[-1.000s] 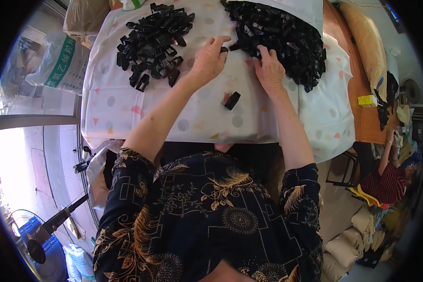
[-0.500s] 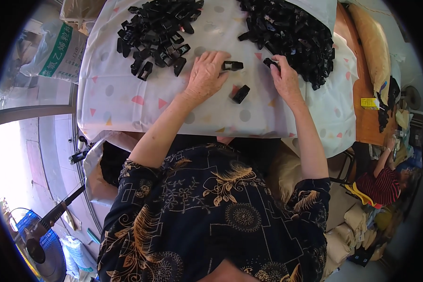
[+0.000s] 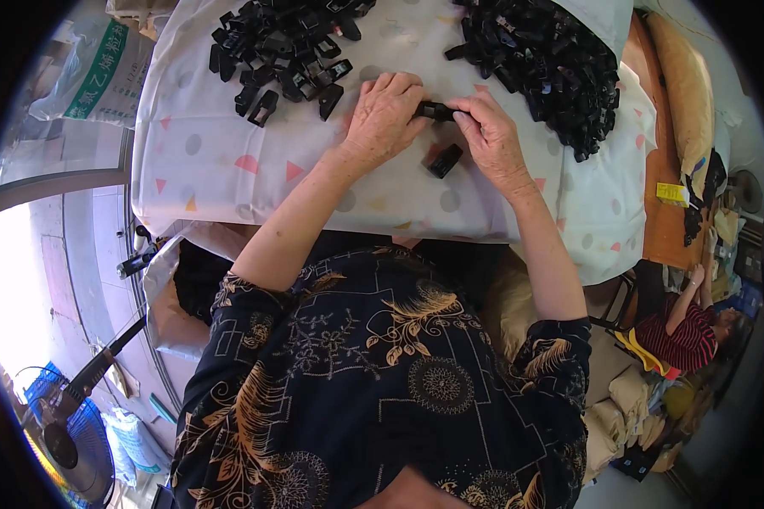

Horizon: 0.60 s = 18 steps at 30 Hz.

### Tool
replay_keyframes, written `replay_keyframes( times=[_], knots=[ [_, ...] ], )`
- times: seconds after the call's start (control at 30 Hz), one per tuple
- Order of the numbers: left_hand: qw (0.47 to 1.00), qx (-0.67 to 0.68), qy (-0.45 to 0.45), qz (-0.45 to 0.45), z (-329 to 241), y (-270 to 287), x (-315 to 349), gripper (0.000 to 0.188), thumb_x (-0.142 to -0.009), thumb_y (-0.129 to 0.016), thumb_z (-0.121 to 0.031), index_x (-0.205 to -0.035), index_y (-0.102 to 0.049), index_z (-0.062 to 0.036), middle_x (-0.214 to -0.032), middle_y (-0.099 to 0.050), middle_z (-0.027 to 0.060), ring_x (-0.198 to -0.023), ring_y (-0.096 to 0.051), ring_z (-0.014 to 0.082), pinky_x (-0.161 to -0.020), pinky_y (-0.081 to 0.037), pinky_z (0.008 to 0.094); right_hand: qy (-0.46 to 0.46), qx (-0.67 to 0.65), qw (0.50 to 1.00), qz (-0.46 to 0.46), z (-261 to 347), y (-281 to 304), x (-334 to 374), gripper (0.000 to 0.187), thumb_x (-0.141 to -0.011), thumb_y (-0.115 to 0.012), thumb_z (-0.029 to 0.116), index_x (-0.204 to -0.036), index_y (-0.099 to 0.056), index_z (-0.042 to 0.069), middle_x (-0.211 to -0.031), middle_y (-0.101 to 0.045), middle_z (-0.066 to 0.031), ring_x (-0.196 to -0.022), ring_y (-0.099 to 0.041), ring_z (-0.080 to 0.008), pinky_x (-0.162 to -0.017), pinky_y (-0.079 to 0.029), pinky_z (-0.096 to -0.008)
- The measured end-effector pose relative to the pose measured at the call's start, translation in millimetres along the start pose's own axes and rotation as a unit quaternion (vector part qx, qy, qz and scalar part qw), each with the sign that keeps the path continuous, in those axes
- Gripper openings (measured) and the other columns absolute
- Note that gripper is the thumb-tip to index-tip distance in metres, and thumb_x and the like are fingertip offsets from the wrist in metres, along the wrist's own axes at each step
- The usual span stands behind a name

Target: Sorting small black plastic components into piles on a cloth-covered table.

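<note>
Between my two hands is a small black plastic piece (image 3: 435,111), just above or on the patterned tablecloth (image 3: 314,195). My left hand (image 3: 385,117) is closed on its left end, fingers curled. My right hand (image 3: 490,136) pinches at its right end with thumb and fingers; whether a second piece is joined there cannot be made out. A loose black piece (image 3: 445,160) lies on the cloth just below my hands. To the left is a heap of similar black pieces (image 3: 284,64), and a bigger heap of black parts (image 3: 560,76) spreads to the right.
A brown wooden surface (image 3: 664,229) with a small yellow box (image 3: 672,194) adjoins the table on the right. A fan (image 3: 64,441) stands at lower left. White sacks (image 3: 110,76) are at upper left. Another person in a striped top (image 3: 679,331) sits at far right.
My right hand has moved left from beside the right heap, bringing a small black part to the piece in my left hand. The hands are now close together. The view has shifted slightly.
</note>
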State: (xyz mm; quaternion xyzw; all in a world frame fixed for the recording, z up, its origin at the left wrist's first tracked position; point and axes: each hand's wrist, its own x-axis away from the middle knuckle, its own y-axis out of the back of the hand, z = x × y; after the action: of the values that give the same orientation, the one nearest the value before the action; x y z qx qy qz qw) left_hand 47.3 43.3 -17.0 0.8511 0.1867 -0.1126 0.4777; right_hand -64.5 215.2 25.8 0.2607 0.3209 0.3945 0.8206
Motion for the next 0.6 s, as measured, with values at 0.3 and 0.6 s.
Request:
replay_keyframes(
  times=[0.3, 0.6],
  knots=[
    [1.000, 0.004, -0.009, -0.002, 0.5, 0.4, 1.7, 0.037, -0.077, -0.074, -0.020, -0.111, -0.063, -0.0098, -0.123, -0.057, 0.0026, -0.114, -0.051, 0.0254, -0.096, -0.040, 0.0413, 0.017, 0.056, 0.998, 0.027, 6.9, 2.9, -4.3, 0.028, -0.082, -0.073, 0.004, -0.109, -0.067, 0.004, -0.094, -0.062, -0.0085, -0.082, -0.062, -0.0279, -0.072, -0.052, -0.0352],
    [1.000, 0.003, -0.003, 0.013, 0.8, 0.3, 2.1, 0.038, -0.076, -0.074, -0.020, -0.110, -0.063, -0.0094, -0.122, -0.057, 0.0023, -0.115, -0.051, 0.0255, -0.097, -0.040, 0.0412, 0.142, 0.163, 0.976, -0.011, -10.6, -6.6, -5.9, 0.025, -0.081, -0.075, 0.010, -0.105, -0.070, 0.010, -0.099, -0.068, -0.0055, -0.091, -0.063, -0.0268, -0.082, -0.050, -0.0378]
  ],
)
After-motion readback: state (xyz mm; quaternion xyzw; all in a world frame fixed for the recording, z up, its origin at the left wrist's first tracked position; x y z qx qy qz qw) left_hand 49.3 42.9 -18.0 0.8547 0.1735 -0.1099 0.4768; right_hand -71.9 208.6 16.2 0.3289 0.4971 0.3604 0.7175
